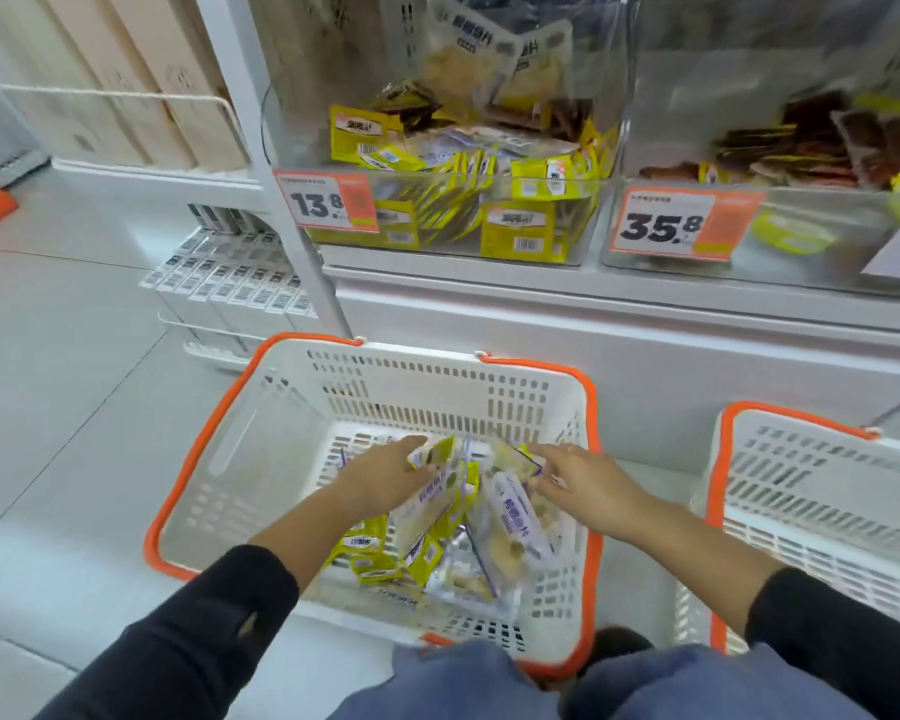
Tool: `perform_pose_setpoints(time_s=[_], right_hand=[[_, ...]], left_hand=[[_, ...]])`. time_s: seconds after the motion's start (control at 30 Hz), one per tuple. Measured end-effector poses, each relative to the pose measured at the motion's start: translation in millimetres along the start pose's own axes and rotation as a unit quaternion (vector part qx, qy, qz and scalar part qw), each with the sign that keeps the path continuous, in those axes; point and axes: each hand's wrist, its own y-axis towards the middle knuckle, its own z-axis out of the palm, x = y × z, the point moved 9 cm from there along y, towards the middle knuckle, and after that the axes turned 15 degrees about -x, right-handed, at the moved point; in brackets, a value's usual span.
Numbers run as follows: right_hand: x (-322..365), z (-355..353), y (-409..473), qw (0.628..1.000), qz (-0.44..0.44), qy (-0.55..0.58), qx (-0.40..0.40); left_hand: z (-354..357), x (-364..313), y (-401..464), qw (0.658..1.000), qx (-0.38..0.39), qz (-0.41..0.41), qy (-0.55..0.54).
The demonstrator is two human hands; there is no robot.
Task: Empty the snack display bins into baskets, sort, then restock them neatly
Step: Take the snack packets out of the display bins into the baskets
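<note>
A white basket [281,459] with an orange rim stands on the floor in front of me. Inside it lie several yellow and clear snack packets [468,532]. My left hand [380,478] reaches in, fingers straight, pressing the left side of the packets. My right hand [588,485] reaches in from the right and pinches the corner of a clear packet [520,459]. On the shelf above, a clear bin [453,210] priced 13.8 holds several yellow packets. Beside it, a bin [780,241] priced 35.8 holds dark brown packets.
A second white basket [822,491] with an orange rim stands to the right, its inside mostly out of view. White boxes [230,288] sit on a low rack at left, tall beige boxes [126,80] above. My knees [489,683] are at the bottom edge.
</note>
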Motion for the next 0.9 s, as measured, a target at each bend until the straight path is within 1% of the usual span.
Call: perform_pose_setpoints(time_s=[0.13,0.2,0.27,0.33,0.43,0.47,0.5,0.53,0.57,0.6,0.63,0.67,0.7,0.73,0.77,0.8,0.83,0.87,0.9], right_hand=[[-2.0,9.2,-10.0,0.993,-0.040,-0.098,0.045],[-5.8,7.4,-12.0,0.987,-0.050,-0.142,0.051],[-11.4,3.2,-10.7,0.980,-0.067,-0.180,0.045],[-14.5,1.9,-12.8,0.971,-0.090,-0.212,0.056],[-15.6,0.7,-24.5,0.964,-0.093,-0.228,0.103],[-14.4,-5.6,-27.2,0.967,-0.086,-0.213,0.107],[-11.3,-17.6,-27.6,0.975,-0.075,-0.187,0.092],[-8.7,-36.0,-25.5,0.983,-0.065,-0.161,0.060],[-5.3,-61.4,-21.7,0.988,-0.059,-0.143,0.011],[-0.3,-92.1,-17.5,0.988,-0.061,-0.129,-0.056],[7.0,-129.0,-13.9,0.981,-0.069,-0.112,-0.142],[14.7,-170.1,-13.4,0.963,-0.082,-0.092,-0.239],[19.8,-210.0,-16.4,0.935,-0.098,-0.070,-0.334],[23.0,-247.3,-21.3,0.904,-0.110,-0.051,-0.411],[21.4,-278.3,-23.6,0.879,-0.112,-0.038,-0.462],[17.7,-304.7,-23.5,0.862,-0.105,-0.036,-0.495],[13.2,-327.6,-21.3,0.853,-0.092,-0.041,-0.512],[5.8,-346.6,-16.7,0.854,-0.068,-0.053,-0.514],[-7.3,-360.3,-8.3,0.863,-0.035,-0.073,-0.499]], left_hand=[[2.0,-9.4,0.1,1.000,-0.006,0.000,-0.014],[-2.6,-20.7,-1.5,1.000,-0.016,0.007,-0.001],[-6.1,-38.3,-1.9,0.999,-0.014,0.033,0.026],[-12.5,-61.6,-1.0,0.996,-0.012,0.072,0.053],[-36.5,-105.5,1.0,0.990,-0.023,0.122,0.064],[-47.1,-121.5,0.8,0.988,-0.030,0.142,0.061],[-58.7,-138.5,0.0,0.984,-0.042,0.165,0.058],[-70.9,-155.5,-1.9,0.979,-0.058,0.190,0.055],[-83.8,-172.7,-3.6,0.972,-0.079,0.215,0.051],[-97.9,-189.6,-5.2,0.965,-0.107,0.237,0.043],[-113.3,-206.2,-6.0,0.955,-0.141,0.257,0.031],[-130.4,-224.1,-8.0,0.943,-0.182,0.279,0.017],[-147.0,-241.8,-9.3,0.928,-0.222,0.299,0.000],[-163.5,-258.9,-11.0,0.913,-0.258,0.316,-0.023],[-179.9,-274.6,-12.8,0.897,-0.288,0.331,-0.054],[-196.1,-289.1,-14.5,0.879,-0.315,0.346,-0.090],[-211.4,-302.2,-15.6,0.859,-0.342,0.362,-0.123],[-225.5,-313.9,-17.1,0.840,-0.366,0.374,-0.146],[-235.5,-324.3,-15.0,0.826,-0.382,0.382,-0.158]])
